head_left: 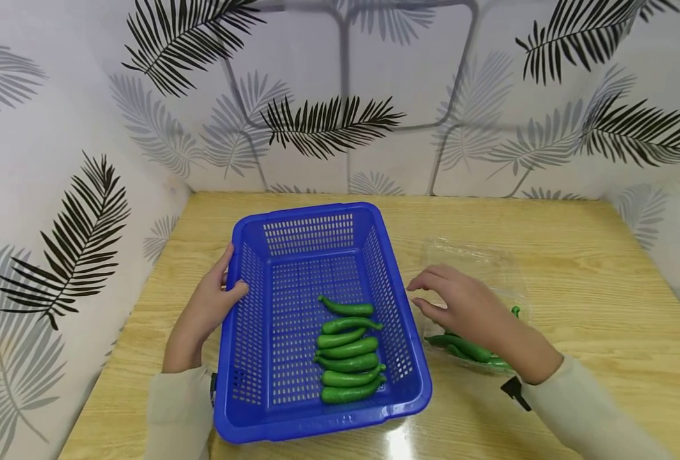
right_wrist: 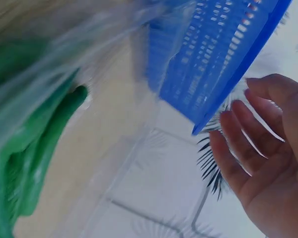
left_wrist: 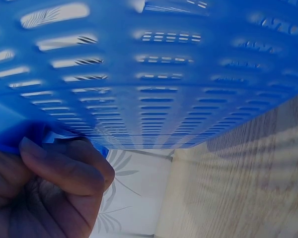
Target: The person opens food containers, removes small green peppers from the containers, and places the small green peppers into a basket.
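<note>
A blue plastic basket (head_left: pixel 322 423) with slotted walls stands on the table. My left hand (head_left: pixel 210 303) grips its left rim, thumb over the edge and fingers outside; in the left wrist view the thumb and curled fingers (left_wrist: pixel 72 178) hold the rim. Several green chili peppers (head_left: pixel 348 364) lie side by side in a column on the right of the basket floor. My right hand (head_left: pixel 466 306) hovers just beyond the basket's right rim, fingers loosely bent and holding nothing. Below it sits a clear plastic container (head_left: pixel 483 259) with more green peppers (right_wrist: pixel 54 134), partly hidden by the hand and forearm.
The wooden table (head_left: pixel 592 275) extends to the right of the container. Behind it and at the left stands a white wall covering (head_left: pixel 385 160) with a leaf pattern. Dark straps show at both sleeves.
</note>
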### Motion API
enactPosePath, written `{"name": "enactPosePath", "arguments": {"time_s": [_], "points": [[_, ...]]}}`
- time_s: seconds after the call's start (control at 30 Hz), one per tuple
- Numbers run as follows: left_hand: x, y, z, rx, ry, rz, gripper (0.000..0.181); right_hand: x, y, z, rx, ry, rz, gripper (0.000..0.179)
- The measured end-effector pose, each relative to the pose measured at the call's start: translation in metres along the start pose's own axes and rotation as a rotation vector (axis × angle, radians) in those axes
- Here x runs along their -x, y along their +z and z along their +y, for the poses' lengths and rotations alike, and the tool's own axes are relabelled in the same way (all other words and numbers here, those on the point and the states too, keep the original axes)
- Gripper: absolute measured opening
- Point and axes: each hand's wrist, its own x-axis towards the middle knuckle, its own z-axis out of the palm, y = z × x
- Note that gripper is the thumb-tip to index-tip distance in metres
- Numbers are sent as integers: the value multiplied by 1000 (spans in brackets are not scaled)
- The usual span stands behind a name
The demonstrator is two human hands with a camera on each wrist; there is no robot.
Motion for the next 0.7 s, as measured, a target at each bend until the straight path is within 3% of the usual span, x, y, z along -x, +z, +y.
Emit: {"name": "enactPosePath", "arguments": {"time_s": [0.27, 0.5, 0.7], "points": [[-1, 0, -2, -1, 5, 3, 78, 25, -8, 17, -51, 156, -232, 16], [0, 0, -1, 7, -3, 2, 78, 43, -8, 28, -135, 210, -414, 11], [0, 1, -1, 18, -5, 1, 78, 52, -3, 32, -196, 246, -480, 12]]}}
